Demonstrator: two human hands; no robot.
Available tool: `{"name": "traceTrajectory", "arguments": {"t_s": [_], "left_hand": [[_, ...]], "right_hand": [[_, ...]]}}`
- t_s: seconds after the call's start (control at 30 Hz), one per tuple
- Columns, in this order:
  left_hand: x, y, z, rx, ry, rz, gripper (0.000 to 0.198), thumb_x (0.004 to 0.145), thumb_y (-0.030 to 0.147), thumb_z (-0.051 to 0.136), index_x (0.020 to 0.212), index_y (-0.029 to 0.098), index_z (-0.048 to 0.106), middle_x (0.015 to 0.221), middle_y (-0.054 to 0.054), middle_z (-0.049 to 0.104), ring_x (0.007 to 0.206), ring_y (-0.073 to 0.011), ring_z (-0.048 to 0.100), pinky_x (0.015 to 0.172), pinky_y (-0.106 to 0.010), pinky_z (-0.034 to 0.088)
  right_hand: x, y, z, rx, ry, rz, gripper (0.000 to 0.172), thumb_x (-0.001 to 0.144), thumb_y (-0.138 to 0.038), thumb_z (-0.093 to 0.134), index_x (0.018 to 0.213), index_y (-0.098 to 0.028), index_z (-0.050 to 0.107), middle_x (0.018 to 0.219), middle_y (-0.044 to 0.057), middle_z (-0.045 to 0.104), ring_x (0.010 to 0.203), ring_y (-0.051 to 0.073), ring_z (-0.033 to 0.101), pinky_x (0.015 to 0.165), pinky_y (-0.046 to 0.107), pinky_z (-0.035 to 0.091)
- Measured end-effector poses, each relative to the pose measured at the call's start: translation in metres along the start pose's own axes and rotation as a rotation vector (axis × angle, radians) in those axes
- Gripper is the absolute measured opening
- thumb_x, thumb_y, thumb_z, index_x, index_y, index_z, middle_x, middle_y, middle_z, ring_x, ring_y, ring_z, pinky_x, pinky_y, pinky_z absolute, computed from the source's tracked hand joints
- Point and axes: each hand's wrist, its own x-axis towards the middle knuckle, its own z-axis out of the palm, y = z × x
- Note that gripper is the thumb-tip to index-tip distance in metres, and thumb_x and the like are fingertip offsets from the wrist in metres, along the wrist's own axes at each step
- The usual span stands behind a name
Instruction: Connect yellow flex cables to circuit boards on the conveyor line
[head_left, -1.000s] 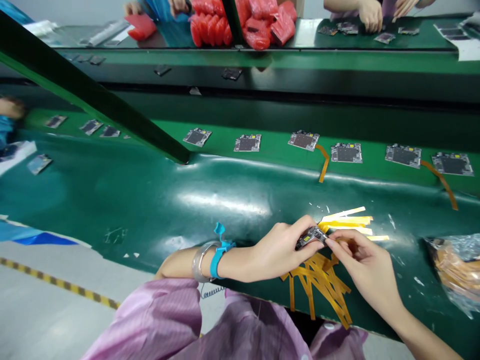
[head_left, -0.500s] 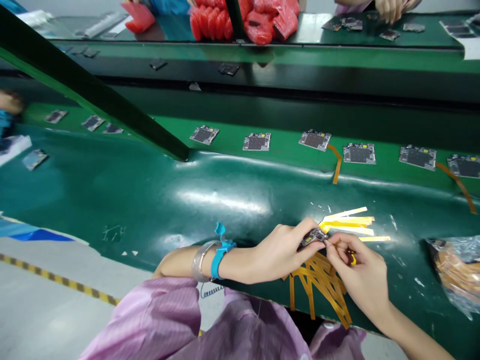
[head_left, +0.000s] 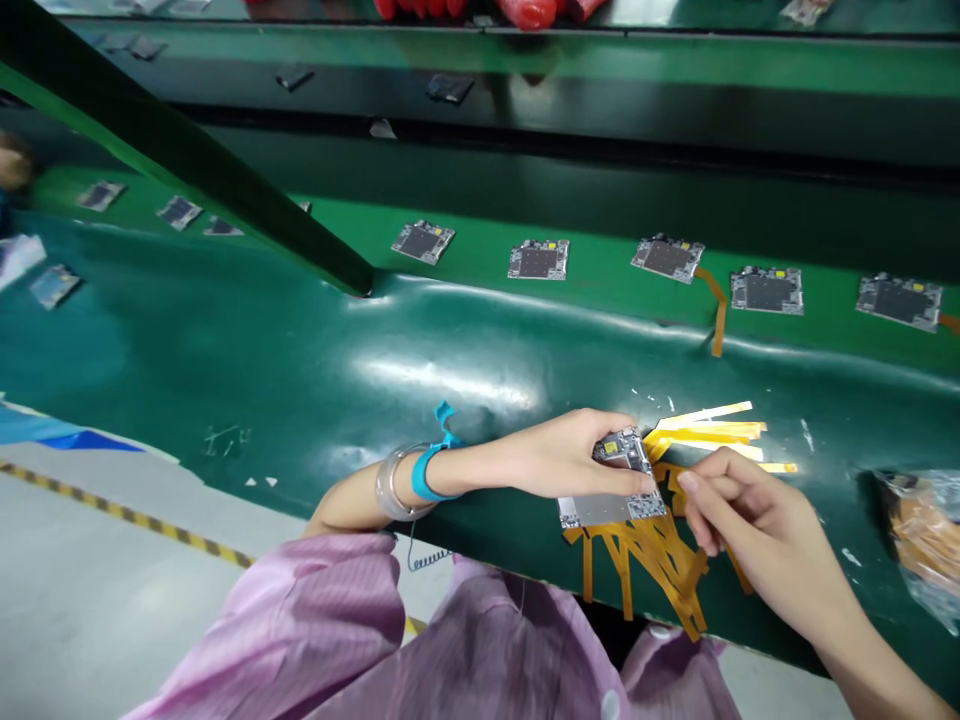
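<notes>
My left hand [head_left: 570, 455], with a blue strap and a clear bangle at the wrist, grips a circuit board [head_left: 619, 505] between thumb and fingers, its face with a yellow square turned up. Just right of the board is my right hand [head_left: 750, 520], its thumb and fingers curled close together; whatever they hold is hidden. Orange flex strips [head_left: 645, 565] lie spread below the board, some partly behind the right fingers. Behind the hands a bundle of shiny yellow strips [head_left: 712, 430] rests on the green mat.
Circuit boards [head_left: 538, 260] lie in a row on the green belt [head_left: 472, 235], one with an orange strip. A plastic bag [head_left: 926, 545] of orange parts sits at the right. A slanted green post [head_left: 247, 210] crosses the left. Part of another person [head_left: 13, 165] shows far left.
The board in my left hand has been turned and now shows its broad face. My right hand has moved away from it to the right. The view has tilted down, and the belt boards sit farther right.
</notes>
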Motion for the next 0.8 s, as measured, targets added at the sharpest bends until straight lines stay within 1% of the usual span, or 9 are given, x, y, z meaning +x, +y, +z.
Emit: {"name": "traceTrajectory", "arguments": {"t_s": [0.17, 0.3, 0.4, 0.5, 0.63, 0.8], "left_hand": [[-0.0034, 0.0016, -0.0007, 0.06, -0.054, 0.017, 0.024, 0.089, 0.039, 0.065, 0.087, 0.016, 0.058, 0.074, 0.004, 0.054, 0.064, -0.009, 0.046, 0.056, -0.022, 0.036], [-0.0026, -0.0005, -0.0007, 0.075, -0.078, 0.026, 0.023, 0.09, 0.038, 0.063, 0.089, 0.016, 0.058, 0.076, 0.003, 0.055, 0.065, -0.0095, 0.047, 0.056, -0.022, 0.037], [-0.002, -0.0012, -0.001, 0.079, -0.083, 0.031, 0.022, 0.09, 0.037, 0.063, 0.088, 0.016, 0.058, 0.076, 0.003, 0.055, 0.066, -0.0096, 0.047, 0.056, -0.022, 0.036], [-0.0017, -0.0009, -0.0013, 0.08, -0.087, 0.018, 0.023, 0.09, 0.038, 0.063, 0.087, 0.016, 0.057, 0.076, 0.003, 0.054, 0.066, -0.0097, 0.047, 0.057, -0.022, 0.036], [-0.0013, -0.0007, -0.0012, 0.101, -0.092, 0.001, 0.025, 0.09, 0.039, 0.063, 0.087, 0.015, 0.057, 0.076, 0.002, 0.055, 0.067, -0.01, 0.047, 0.056, -0.022, 0.035], [-0.0008, -0.004, -0.0004, 0.131, -0.087, 0.006, 0.026, 0.089, 0.04, 0.063, 0.088, 0.015, 0.059, 0.078, 0.001, 0.058, 0.067, -0.0105, 0.049, 0.056, -0.022, 0.036]], "right_hand": [[-0.0015, -0.0009, 0.0011, -0.031, -0.059, 0.04, 0.032, 0.099, -0.046, 0.059, 0.078, -0.022, 0.054, 0.053, -0.006, 0.054, 0.046, 0.01, 0.048, 0.047, 0.022, 0.038], [-0.0011, 0.0013, 0.0006, -0.017, -0.09, 0.031, 0.032, 0.099, -0.047, 0.058, 0.079, -0.022, 0.055, 0.053, -0.006, 0.055, 0.046, 0.01, 0.05, 0.049, 0.021, 0.041], [0.0, 0.0029, 0.0011, -0.019, -0.113, 0.029, 0.033, 0.099, -0.048, 0.058, 0.078, -0.022, 0.055, 0.051, -0.006, 0.054, 0.045, 0.01, 0.05, 0.049, 0.022, 0.042], [0.0006, 0.0038, 0.0022, -0.014, -0.111, 0.039, 0.034, 0.098, -0.049, 0.058, 0.078, -0.022, 0.055, 0.052, -0.006, 0.054, 0.045, 0.011, 0.05, 0.048, 0.023, 0.041], [0.0007, 0.0055, 0.0025, -0.035, -0.128, 0.021, 0.033, 0.099, -0.048, 0.057, 0.079, -0.022, 0.055, 0.053, -0.006, 0.054, 0.046, 0.011, 0.049, 0.05, 0.023, 0.041], [0.0007, 0.0041, 0.0015, -0.068, -0.152, 0.037, 0.032, 0.099, -0.046, 0.057, 0.078, -0.022, 0.054, 0.052, -0.007, 0.051, 0.046, 0.01, 0.046, 0.05, 0.023, 0.037]]}}
